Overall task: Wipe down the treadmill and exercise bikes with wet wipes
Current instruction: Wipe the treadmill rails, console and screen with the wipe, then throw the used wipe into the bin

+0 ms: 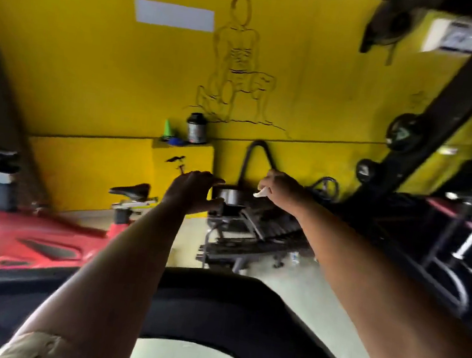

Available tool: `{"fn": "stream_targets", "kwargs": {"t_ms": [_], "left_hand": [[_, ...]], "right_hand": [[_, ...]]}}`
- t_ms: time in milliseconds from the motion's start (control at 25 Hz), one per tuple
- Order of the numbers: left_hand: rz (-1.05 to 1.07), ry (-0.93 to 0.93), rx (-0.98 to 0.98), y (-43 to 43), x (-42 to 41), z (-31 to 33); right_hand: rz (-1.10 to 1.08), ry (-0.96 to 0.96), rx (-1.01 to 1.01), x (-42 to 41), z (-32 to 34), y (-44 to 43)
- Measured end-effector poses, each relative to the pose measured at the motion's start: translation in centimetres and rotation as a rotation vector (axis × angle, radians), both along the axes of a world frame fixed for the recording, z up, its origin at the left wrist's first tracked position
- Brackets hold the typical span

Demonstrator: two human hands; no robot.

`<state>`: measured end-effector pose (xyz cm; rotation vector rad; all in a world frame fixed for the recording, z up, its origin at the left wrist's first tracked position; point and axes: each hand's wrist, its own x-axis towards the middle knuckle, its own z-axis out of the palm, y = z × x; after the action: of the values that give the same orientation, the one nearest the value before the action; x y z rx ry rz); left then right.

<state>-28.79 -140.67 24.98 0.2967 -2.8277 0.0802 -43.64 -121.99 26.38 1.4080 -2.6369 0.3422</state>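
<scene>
A: Entry one, hands?
B: Left hand (194,191): fingers loosely spread, grasping nothing. Right hand (281,186): pinching a small white wet wipe (259,193), far centre, held in the air.
A: Equipment?
B: Red exercise bike (34,240), black saddle (130,190), left. Black curved bar (212,310), near. Dark round tub (196,128) on the yellow wall ledge (183,150), far.

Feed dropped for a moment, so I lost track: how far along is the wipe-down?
Done: no wiped surface can be told from this blurred view. In hand: the right hand pinches a white wet wipe; the left hand is open, both stretched forward. Left: the red exercise bike with black saddle and the black curved bar nearest the camera, neither touched by the wipe.
</scene>
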Motion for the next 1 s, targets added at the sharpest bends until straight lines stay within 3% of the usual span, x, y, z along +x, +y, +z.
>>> {"fn": "stream_targets", "kwargs": {"t_ms": [280, 520, 1000], "left_hand": [[-0.313, -0.031, 0.012, 18.6, -13.2, -1.0], [-0.596, -0.049, 0.047, 36.0, -21.0, -2.0], [-0.943, -0.147, 0.077, 60.0, -28.4, -4.5]], "right_hand": [[-0.35, -0.034, -0.013, -7.6, -1.9, 21.8], [-0.602, 0.016, 0.005, -9.0, -3.1, 40.0], [-0.942, -0.054, 0.092, -7.5, -5.1, 62.5]]}}
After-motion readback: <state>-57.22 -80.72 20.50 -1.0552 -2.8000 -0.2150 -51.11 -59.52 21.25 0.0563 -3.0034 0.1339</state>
